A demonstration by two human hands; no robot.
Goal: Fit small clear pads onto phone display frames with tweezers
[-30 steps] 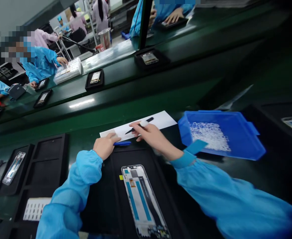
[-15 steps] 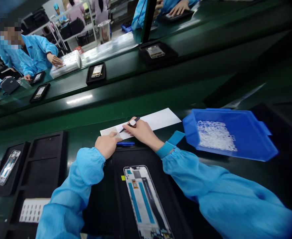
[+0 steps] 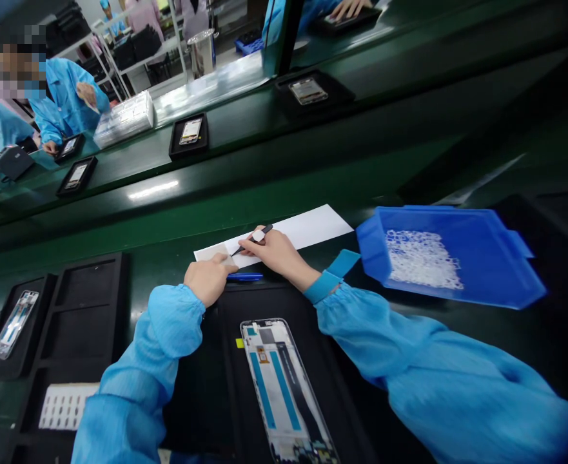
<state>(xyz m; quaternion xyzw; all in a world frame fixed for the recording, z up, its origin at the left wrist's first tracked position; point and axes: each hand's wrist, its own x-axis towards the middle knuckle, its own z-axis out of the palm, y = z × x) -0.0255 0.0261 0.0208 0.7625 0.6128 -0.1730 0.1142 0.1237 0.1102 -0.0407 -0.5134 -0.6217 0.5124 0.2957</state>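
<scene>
A long white paper strip [image 3: 313, 225] lies at a slant on the dark green bench. My left hand [image 3: 209, 278] presses its fingers on the strip's left end, where a small beige patch [image 3: 215, 251] shows. In my right hand [image 3: 280, 252] is a pair of black tweezers [image 3: 267, 229], their tip down at the strip beside my left fingers. A white patch shows where I grip them; its nature is unclear. Just below the strip lies a blue pen [image 3: 245, 277]. Nearer me, an opened phone body [image 3: 276, 380] with blue strips rests in a black tray [image 3: 245, 303].
To the right stands a blue bin [image 3: 496, 258] with many small white pieces [image 3: 421, 258]. At left are a compartmented black tray [image 3: 83, 316], a sheet of small dark parts [image 3: 64, 406] and another phone body [image 3: 15, 324]. Across the bench, co-workers in blue sit by trays.
My hands and the tweezers stay almost in place on the strip. The view has shifted slightly. Across the bench, a co-worker's hand has lifted off the clear box.
</scene>
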